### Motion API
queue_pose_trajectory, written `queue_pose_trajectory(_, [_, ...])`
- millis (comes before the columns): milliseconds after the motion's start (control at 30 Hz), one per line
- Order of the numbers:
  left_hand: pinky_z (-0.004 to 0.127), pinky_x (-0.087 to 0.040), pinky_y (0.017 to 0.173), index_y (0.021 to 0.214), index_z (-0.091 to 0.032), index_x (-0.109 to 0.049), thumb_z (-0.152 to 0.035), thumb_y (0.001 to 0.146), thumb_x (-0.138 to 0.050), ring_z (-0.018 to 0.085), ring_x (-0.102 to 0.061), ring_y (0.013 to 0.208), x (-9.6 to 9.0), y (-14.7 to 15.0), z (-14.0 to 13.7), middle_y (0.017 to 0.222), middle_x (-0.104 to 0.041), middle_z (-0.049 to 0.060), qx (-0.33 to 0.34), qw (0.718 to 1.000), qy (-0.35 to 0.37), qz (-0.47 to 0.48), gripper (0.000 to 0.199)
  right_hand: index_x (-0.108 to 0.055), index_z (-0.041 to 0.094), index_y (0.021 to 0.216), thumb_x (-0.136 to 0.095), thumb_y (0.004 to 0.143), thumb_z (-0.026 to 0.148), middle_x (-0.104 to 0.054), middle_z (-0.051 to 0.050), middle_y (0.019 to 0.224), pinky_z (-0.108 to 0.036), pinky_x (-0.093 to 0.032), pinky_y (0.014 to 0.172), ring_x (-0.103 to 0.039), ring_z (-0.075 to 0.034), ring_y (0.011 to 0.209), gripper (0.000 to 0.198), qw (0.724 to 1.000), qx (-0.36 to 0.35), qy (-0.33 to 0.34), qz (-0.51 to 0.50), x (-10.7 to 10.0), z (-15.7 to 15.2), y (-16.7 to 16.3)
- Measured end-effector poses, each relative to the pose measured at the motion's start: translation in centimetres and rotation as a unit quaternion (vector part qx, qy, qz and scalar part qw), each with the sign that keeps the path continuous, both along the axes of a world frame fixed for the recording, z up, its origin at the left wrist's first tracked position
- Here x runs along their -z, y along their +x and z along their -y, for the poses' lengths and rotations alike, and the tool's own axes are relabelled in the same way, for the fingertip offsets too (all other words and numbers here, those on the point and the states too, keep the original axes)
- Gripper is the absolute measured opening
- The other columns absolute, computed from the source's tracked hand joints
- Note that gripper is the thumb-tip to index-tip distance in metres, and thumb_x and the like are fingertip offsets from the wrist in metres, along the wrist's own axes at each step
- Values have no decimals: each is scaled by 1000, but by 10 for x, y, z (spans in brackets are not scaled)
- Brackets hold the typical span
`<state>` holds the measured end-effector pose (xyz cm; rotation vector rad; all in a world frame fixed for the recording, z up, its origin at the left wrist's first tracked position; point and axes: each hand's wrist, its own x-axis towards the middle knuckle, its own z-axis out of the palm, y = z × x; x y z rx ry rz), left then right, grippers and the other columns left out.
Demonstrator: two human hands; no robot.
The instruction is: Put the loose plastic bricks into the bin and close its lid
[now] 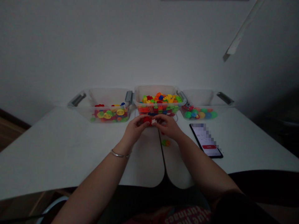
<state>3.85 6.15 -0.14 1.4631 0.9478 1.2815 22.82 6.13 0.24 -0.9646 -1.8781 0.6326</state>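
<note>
Both hands meet in front of the middle bin. My left hand (136,127) is closed on a red toy piece (147,120), its thumb and fingers pinching it. Beside it, my right hand (168,125) pinches a small white toy piece (154,122) that touches the red one or lies right against it; I cannot tell whether they are joined. Below my right hand, a small green and orange toy piece (165,143) lies on the table near the seam, and a bit of red shows just under the fingers.
Three clear plastic bins stand against the wall: the left bin (87,113) and right bin (198,97) with round colourful pieces, the middle bin (155,90) full of building blocks. A phone (205,140) lies on the white table (70,155) at right. A dark seam splits the tabletop.
</note>
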Motion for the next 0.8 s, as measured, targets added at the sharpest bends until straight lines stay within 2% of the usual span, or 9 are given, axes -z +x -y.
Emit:
queue_pose_trajectory(133, [43, -56, 94, 103, -18, -73, -41, 66, -83, 25, -70, 100, -1, 0, 2, 109, -76, 9, 3, 998, -42, 38, 45, -72, 23, 97, -72, 82, 42, -76, -4, 94, -32, -56, 72, -68, -16, 77, 25, 993, -23, -90, -72, 2, -2, 0])
queue_pose_trajectory(300, [42, -58, 90, 102, -17, -75, -44, 65, -85, 23, -71, 93, -2, -1, 4, 106, -77, 9, 37, 993, -76, 86, 47, -73, 24, 90, -78, 74, 42, -76, -1, 93, -34, -58, 84, -70, -17, 87, 24, 962, -81, -197, -172, 0, -4, 2])
queue_pose_trajectory(467, [41, -58, 89, 98, -17, -74, -41, 64, -87, 22, -71, 91, -4, 0, 5, 102, -76, 8, 32, 990, -80, 109, 44, -73, 25, 88, -81, 71, 44, -75, 0, 90, -33, -58, 81, -70, -16, 84, 27, 951, -89, -213, -207, 0, -5, 0])
queue_pose_trajectory(533, [40, -58, 89, 97, -17, -73, -39, 65, -86, 21, -70, 90, -4, 1, 4, 100, -76, 8, 25, 991, -77, 109, 42, -70, 25, 91, -80, 71, 46, -74, 0, 88, -31, -58, 74, -68, -15, 80, 31, 952, -75, -191, -228, 1, -5, -2])
queue_pose_trajectory(600, [38, -58, 87, 96, -17, -71, -37, 65, -86, 19, -70, 87, -3, 1, 3, 95, -75, 6, 17, 991, -76, 108, 40, -65, 25, 94, -79, 72, 48, -72, 1, 88, -29, -57, 68, -67, -14, 76, 34, 956, -43, -140, -254, 0, -6, -1])
queue_pose_trajectory(700, [36, -58, 84, 96, -18, -66, -34, 66, -84, 17, -69, 83, -1, 1, 0, 91, -72, 3, -3, 990, -68, 121, 38, -59, 26, 94, -74, 80, 46, -69, 0, 90, -29, -55, 64, -65, -13, 71, 29, 967, 55, 6, -247, -6, -5, 6])
queue_pose_trajectory(800, [35, -58, 81, 98, -20, -63, -34, 67, -83, 17, -68, 83, 0, 0, -2, 88, -70, 2, -20, 990, -59, 129, 39, -62, 25, 94, -69, 85, 36, -70, -2, 92, -34, -54, 74, -66, -17, 77, 16, 959, 178, 182, -124, -16, -5, 19])
